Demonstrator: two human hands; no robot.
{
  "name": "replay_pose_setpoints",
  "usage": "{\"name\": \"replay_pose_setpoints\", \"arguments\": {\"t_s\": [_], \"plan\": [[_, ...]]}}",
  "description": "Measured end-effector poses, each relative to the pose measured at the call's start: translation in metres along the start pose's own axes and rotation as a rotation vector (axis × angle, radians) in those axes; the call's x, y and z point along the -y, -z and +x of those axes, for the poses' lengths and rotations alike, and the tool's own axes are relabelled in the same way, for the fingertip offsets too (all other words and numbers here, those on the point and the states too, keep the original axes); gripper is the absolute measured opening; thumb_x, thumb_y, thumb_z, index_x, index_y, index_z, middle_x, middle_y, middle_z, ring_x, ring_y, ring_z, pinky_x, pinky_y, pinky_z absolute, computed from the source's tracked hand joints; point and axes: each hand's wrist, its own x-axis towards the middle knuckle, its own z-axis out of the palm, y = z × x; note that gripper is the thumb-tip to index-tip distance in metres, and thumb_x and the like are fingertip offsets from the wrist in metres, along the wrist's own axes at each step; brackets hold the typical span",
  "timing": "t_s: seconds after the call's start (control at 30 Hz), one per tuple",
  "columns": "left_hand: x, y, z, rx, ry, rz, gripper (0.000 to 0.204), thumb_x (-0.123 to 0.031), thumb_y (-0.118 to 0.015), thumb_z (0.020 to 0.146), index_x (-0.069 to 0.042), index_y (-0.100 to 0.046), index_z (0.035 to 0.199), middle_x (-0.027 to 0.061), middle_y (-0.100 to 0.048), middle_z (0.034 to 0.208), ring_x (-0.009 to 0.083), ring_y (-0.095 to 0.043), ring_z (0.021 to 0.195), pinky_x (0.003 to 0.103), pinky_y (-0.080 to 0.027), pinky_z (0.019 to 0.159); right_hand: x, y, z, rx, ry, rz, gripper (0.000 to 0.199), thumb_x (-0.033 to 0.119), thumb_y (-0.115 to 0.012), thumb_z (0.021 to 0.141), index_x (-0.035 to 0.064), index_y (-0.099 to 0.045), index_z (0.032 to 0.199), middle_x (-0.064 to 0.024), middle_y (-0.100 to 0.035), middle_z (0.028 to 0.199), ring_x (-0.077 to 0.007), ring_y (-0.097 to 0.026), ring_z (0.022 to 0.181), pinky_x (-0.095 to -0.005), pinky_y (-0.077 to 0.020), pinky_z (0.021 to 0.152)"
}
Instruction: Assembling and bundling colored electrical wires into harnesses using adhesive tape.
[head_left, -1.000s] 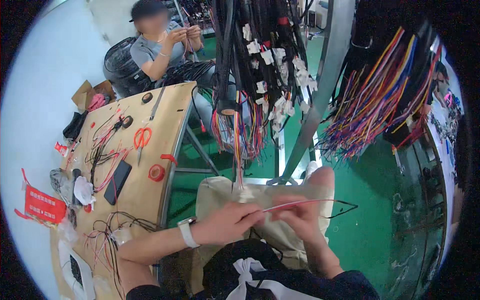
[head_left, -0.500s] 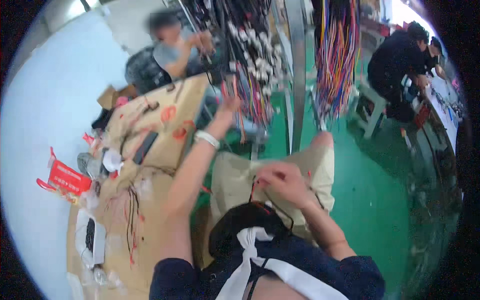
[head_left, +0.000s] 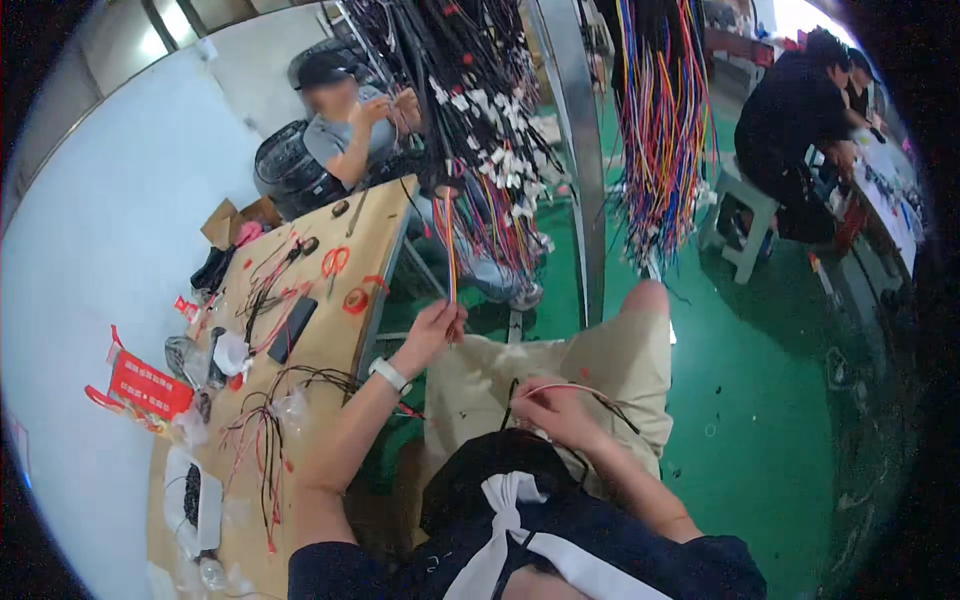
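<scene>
Visibly, a red bag (head_left: 150, 388) is leaning at the left edge of the table (head_left: 330, 345), showing rows of pale print on its front. Nearer, a white tray (head_left: 211, 503) is holding something black, while farther off a pair of orange-handled scissors (head_left: 335, 262) is lying just beyond a red tape roll (head_left: 356, 300). To the right of the table's edge, the left hand (head_left: 437, 328), wearing a white band (head_left: 390, 376) at its wrist, is clamping thumb and fingers together on the near end of a strand of coloured wires (head_left: 451, 250). That strand is running nearly straight, its long axis going from far to near, out of a hanging dark cable bundle (head_left: 490, 110) whose white pieces are showing too small for any marking to be read. Farther right and nearer, the right hand (head_left: 553, 410) is curling its fingers together around a red-and-white lead (head_left: 590, 391) above the person's lap; exactly how the fingertips are meeting, I cannot tell. This lead is arching rightward, its black end pointing right and near. Beyond, a metal post (head_left: 585, 180) and a second bundle of coloured wires (head_left: 660, 150) are standing out, and a person (head_left: 790, 130) is sitting on a pale stool (head_left: 745, 215).
</scene>
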Motion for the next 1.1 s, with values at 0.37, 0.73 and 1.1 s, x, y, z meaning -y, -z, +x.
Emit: {"name": "replay_pose_setpoints", "arguments": {"t_s": [0.37,0.73,1.1], "plan": [[-0.046,0.007,-0.051,0.127,0.162,-0.208,0.025,-0.026,-0.045,0.096,-0.003,-0.056,0.095,0.0058,-0.06,0.082,0.0176,-0.062,0.077,0.03,-0.051,0.072,0.034,0.018,0.021,-0.223,0.272,-0.726,0.03,0.025,-0.047,0.094,0.0007,-0.063,0.089,-0.005,-0.058,0.066,-0.0138,-0.057,0.061,-0.0297,-0.0459,0.057],[-0.051,-0.004,-0.043,0.31,0.25,-0.441,0.029,-0.025,-0.043,0.096,0.001,-0.052,0.105,0.0176,-0.063,0.102,0.0246,-0.065,0.09,0.034,-0.052,0.079,0.105,0.008,0.137,0.071,0.306,-0.217,0.038,0.028,-0.043,0.096,-0.0004,-0.058,0.076,-0.0028,-0.051,0.054,-0.0101,-0.049,0.044,-0.0234,-0.0401,0.044],[-0.032,0.002,-0.039,0.188,0.148,-0.346,0.027,-0.024,-0.041,0.097,-0.001,-0.054,0.102,0.0159,-0.065,0.1,0.0221,-0.064,0.093,0.031,-0.051,0.08,0.117,-0.007,0.125,0.093,0.026,0.062,0.034,0.029,-0.045,0.095,0.0047,-0.053,0.072,0.0007,-0.041,0.049,-0.009,-0.034,0.036,-0.0231,-0.0269,0.037]]}}
